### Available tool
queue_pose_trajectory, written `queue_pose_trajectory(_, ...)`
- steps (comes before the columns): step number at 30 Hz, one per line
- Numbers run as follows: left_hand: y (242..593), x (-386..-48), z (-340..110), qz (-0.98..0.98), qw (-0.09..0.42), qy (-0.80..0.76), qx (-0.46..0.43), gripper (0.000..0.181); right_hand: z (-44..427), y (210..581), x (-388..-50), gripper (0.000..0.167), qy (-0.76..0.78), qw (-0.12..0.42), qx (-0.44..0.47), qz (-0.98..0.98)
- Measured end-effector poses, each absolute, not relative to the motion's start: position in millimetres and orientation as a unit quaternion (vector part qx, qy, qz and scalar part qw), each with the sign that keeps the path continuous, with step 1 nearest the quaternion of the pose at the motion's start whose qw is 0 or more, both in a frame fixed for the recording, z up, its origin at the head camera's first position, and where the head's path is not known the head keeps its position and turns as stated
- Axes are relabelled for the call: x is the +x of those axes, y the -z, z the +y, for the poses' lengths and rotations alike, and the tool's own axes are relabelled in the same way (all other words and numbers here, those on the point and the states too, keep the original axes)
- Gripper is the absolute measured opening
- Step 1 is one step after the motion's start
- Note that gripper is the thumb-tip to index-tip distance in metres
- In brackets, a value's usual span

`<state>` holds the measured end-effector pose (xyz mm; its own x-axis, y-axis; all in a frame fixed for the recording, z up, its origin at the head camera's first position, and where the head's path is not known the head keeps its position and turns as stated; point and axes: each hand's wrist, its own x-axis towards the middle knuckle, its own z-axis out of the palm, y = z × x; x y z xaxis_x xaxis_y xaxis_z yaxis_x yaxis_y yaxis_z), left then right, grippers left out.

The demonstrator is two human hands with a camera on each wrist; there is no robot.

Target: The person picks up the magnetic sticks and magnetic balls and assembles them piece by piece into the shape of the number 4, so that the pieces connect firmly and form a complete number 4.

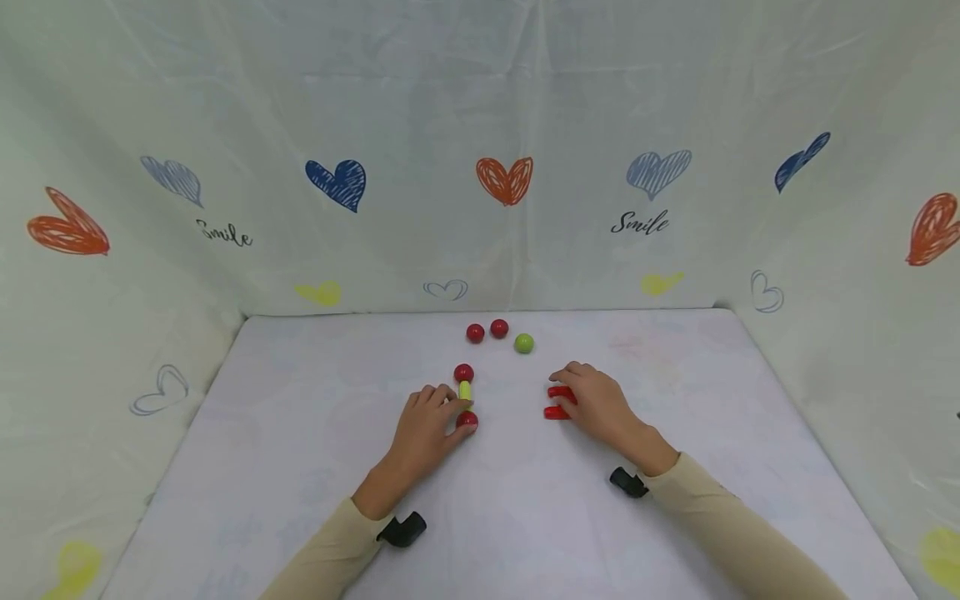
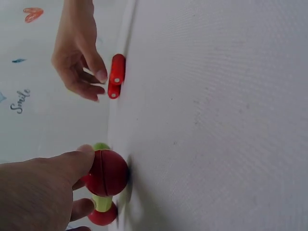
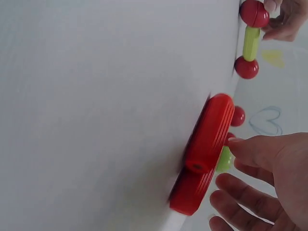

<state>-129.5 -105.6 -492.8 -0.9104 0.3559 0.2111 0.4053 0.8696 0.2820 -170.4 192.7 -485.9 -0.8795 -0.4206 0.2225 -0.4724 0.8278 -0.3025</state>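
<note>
My left hand point(image 1: 423, 429) pinches the nearer red ball point(image 2: 111, 173) of a dumbbell-shaped piece between thumb and fingers. A lime-green rod point(image 3: 250, 43) joins that ball to a second red ball point(image 1: 463, 372) at the far end; the piece rests on the table. Over two short red ridged rods point(image 3: 211, 132) hovers my right hand point(image 1: 596, 404), its fingers loosely bent and spread. The rods lie side by side, and whether the right thumb touches one is unclear. In the left wrist view, the right hand point(image 2: 77, 55) seems just apart from them.
Two loose red balls point(image 1: 476, 333) and a green ball point(image 1: 524, 343) sit near the back of the white table point(image 1: 337, 358). A pale curtain point(image 1: 420, 100) printed with hearts stands behind and at both sides. Black wrist cameras point(image 1: 402, 529) hang by both sleeves.
</note>
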Motion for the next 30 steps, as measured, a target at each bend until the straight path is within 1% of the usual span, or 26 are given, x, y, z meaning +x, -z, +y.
queue_pose_trajectory(6, 496.1, -126.8, -107.0, -0.963, 0.080, 0.155, -0.203, 0.036, 204.1, 489.8, -174.5, 0.028, -0.167, 0.073, 0.227, -0.957)
queue_pose_trajectory(12, 495.1, -124.9, -106.6, -0.966, 0.075, 0.147, -0.199, 0.036, 209.8, 487.8, -178.2, 0.025, -0.159, 0.058, 0.226, -0.959)
queue_pose_trajectory(17, 494.3, -124.4, -106.0, -0.965, 0.075, 0.155, -0.196, 0.036, 210.8, 484.2, -183.1, 0.021, -0.155, 0.028, 0.231, -0.960)
queue_pose_trajectory(24, 493.6, -124.6, -105.6, -0.967, 0.067, 0.157, -0.190, 0.035, 212.5, 481.0, -190.4, 0.017, -0.187, -0.030, 0.221, -0.957)
queue_pose_trajectory(30, 493.8, -123.7, -105.3, -0.967, 0.064, 0.161, -0.186, 0.036, 216.2, 482.9, -193.5, 0.014, -0.195, -0.040, 0.233, -0.952)
